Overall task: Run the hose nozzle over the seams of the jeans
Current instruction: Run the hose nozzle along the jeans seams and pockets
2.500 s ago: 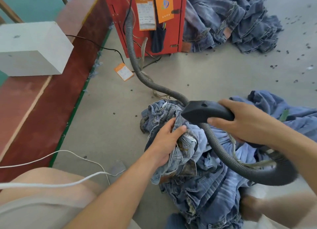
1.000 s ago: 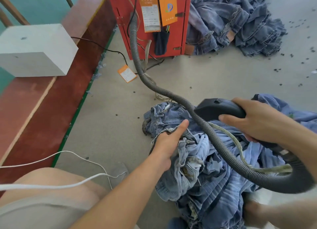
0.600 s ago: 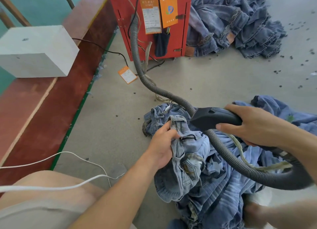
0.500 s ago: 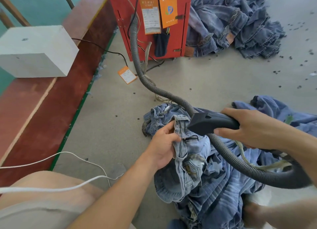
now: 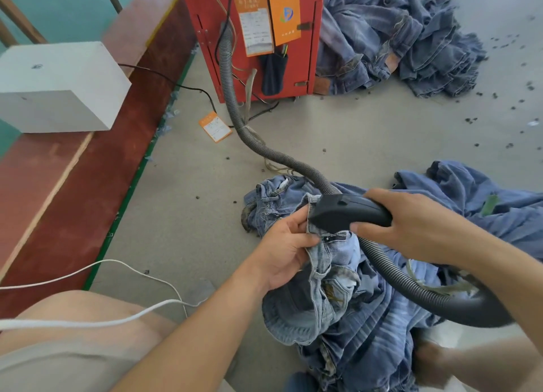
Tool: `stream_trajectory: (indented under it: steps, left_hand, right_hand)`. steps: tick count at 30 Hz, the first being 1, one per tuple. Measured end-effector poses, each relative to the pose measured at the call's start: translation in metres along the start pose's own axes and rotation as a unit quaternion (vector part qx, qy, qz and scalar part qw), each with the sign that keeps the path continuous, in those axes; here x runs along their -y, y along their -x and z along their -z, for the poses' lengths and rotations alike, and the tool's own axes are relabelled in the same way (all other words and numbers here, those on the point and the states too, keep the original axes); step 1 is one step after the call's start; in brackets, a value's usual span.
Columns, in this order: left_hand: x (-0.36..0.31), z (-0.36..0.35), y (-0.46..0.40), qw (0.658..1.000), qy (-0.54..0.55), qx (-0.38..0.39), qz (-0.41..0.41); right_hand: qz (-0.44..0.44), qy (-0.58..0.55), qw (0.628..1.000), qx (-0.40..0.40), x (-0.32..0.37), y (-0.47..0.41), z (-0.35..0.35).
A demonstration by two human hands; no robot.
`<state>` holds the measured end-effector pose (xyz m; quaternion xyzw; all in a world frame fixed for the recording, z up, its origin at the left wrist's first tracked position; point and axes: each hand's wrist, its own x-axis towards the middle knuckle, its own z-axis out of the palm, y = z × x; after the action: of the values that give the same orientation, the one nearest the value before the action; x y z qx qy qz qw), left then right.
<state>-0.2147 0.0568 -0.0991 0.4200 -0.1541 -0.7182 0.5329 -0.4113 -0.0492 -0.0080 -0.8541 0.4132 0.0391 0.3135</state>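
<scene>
Garment workshop: denim heaps [image 5: 405,36] on concrete floor [image 5: 367,139], red machine [image 5: 293,77].

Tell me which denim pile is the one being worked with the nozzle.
The near pile of jeans, under both hands: the left hand grips its fabric and the nozzle touches it. The far pile beside the red cabinet lies untouched.

Grey concrete floor [image 5: 367,133] — lint-speckled — beside a red-brown platform [image 5: 88,186] (green-edged).

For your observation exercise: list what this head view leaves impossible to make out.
- Nozzle mouth: faces the jeans, hidden.
- Right hand palm-side grip: behind the nozzle.
- Orange labels on the red machine: print too small.
- Far jeans pile: cut by top edge.
</scene>
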Motion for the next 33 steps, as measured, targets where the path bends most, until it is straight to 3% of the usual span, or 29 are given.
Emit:
stream_trajectory:
  steps: [6,12,18,23,26,29,33]
  left_hand:
    - [0.005,-0.004,0.002,0.998,-0.055,-0.012,-0.001]
    - [0.008,-0.002,0.000,0.997,-0.050,-0.049,-0.016]
    - [0.016,0.004,-0.005,0.993,-0.082,-0.079,-0.027]
    - [0.013,0.003,-0.001,0.980,-0.174,-0.059,-0.072]
    - [0.018,0.002,-0.003,0.954,-0.280,-0.056,-0.092]
    - [0.020,0.001,-0.003,0.945,-0.310,-0.052,-0.096]
    - [0.011,0.010,-0.005,0.925,-0.355,-0.064,-0.121]
  right_hand:
    - [-0.048,-0.021,0.988,-0.149,-0.002,-0.016,0.003]
    - [-0.002,0.021,1.000,0.022,-0.011,0.001,0.014]
    - [-0.019,-0.028,0.994,-0.108,-0.003,-0.018,0.009]
    - [-0.004,-0.040,0.999,0.023,-0.011,-0.005,0.027]
    - [0.018,-0.043,0.999,0.004,0.000,-0.016,0.012]
    - [0.002,-0.069,0.996,-0.052,0.002,-0.022,0.014]
    - [-0.020,-0.094,0.994,0.046,-0.013,-0.005,0.042]
